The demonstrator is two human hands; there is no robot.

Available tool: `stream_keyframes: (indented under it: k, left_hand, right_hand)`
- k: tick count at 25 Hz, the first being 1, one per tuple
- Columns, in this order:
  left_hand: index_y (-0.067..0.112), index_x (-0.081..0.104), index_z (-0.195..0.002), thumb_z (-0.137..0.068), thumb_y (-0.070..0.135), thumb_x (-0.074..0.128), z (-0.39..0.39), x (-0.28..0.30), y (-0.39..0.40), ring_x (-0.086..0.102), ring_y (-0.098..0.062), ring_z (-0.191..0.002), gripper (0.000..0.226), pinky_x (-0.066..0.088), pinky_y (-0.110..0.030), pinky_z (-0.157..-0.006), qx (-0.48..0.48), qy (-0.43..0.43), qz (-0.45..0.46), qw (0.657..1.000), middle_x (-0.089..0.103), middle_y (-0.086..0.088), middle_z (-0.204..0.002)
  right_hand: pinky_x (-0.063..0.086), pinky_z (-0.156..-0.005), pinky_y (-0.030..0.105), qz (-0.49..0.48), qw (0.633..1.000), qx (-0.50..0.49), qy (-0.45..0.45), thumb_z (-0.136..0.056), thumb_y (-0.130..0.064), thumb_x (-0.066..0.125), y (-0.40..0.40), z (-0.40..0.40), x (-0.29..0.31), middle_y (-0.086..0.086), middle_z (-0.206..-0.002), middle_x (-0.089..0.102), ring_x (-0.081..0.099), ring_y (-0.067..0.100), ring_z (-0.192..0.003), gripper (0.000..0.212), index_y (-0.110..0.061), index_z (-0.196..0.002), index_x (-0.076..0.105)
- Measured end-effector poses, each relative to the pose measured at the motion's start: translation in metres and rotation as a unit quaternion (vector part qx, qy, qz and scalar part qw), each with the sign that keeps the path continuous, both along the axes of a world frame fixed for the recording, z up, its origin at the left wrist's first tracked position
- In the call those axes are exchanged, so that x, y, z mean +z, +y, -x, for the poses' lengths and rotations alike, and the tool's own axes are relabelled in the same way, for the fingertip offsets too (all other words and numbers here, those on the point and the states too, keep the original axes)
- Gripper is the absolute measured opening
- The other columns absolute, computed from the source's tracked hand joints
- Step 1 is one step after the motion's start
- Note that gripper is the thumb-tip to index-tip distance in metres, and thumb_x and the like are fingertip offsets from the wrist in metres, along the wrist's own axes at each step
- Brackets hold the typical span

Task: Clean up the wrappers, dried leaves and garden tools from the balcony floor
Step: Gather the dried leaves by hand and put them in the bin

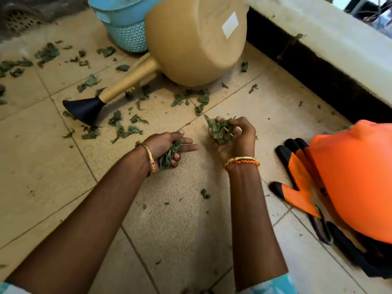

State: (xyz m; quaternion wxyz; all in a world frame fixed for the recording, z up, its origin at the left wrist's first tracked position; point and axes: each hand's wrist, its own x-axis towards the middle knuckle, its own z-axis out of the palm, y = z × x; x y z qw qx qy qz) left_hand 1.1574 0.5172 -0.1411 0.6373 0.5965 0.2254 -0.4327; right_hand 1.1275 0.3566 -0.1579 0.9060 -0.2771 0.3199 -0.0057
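Gripping leaves: left hand (pixel 169 150), right hand (pixel 231 136), two clumps.

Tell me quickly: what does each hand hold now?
Left hand: grips dried leaves.
Right hand: grips a bigger bunch of leaves.

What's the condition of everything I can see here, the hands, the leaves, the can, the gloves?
left hand: grips a clump of dried leaves
right hand: cupped, holds a bigger bunch of leaves
loose leaves: scattered over the floor tiles
watering can: tipped on its side, spout resting on the floor
blue basket: upright behind the can
orange gloves: lying flat on the floor
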Motion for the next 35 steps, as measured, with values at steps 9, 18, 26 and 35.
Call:
stream_keyframes:
  k: [9, 18, 26, 35]
  left_hand:
    - [0.010, 0.061, -0.080, -0.083, 0.074, 0.041, 0.013, -0.022, -0.018, 0.056, -0.016, -0.048, 0.067, 0.047, -0.022, -0.045, -0.011, -0.040, -0.106, 0.994, 0.062, -0.009, -0.071]
    - [0.004, 0.062, -0.108, -0.095, 0.055, 0.043, 0.016, -0.013, -0.017, 0.063, -0.032, -0.097, 0.056, 0.054, -0.042, -0.088, 0.021, -0.082, -0.102, 0.991, 0.065, -0.019, -0.108]
    - [0.015, 0.038, -0.070, -0.089, 0.020, 0.043, 0.019, -0.011, 0.014, 0.032, -0.009, -0.028, 0.020, 0.022, -0.008, -0.034, 0.021, -0.004, 0.004, 1.000, 0.045, -0.001, -0.060]
    - [0.006, 0.064, -0.088, -0.098, 0.019, 0.039, 0.039, -0.021, 0.017, 0.036, -0.007, -0.031, 0.030, 0.025, -0.011, -0.033, -0.099, -0.022, -0.005, 0.995, 0.042, -0.002, -0.062]
  right_hand:
    - [0.049, -0.077, 0.036, 0.445, 0.883, 0.134, 0.065, -0.090, -0.012, 0.050, 0.045, 0.015, -0.013, 0.004, -0.086, 0.062, 0.060, 0.020, -0.079, 0.008, -0.015, -0.096, 0.054]
    - [0.045, -0.092, 0.036, 0.533, 0.787, 0.311, -0.027, -0.096, -0.028, 0.026, 0.057, 0.032, 0.000, 0.017, -0.122, 0.057, 0.053, 0.029, -0.113, 0.045, -0.002, -0.122, 0.051]
    - [0.041, -0.081, 0.021, 0.728, 0.563, 0.388, 0.042, -0.085, -0.020, 0.066, 0.024, 0.101, -0.018, 0.005, -0.117, 0.047, 0.052, 0.018, -0.099, 0.028, -0.015, -0.113, 0.064]
    - [0.054, -0.067, 0.021, 0.623, 0.746, 0.230, 0.046, -0.082, -0.001, 0.067, 0.023, 0.095, -0.004, 0.000, -0.076, 0.070, 0.066, 0.007, -0.070, 0.011, -0.011, -0.083, 0.072]
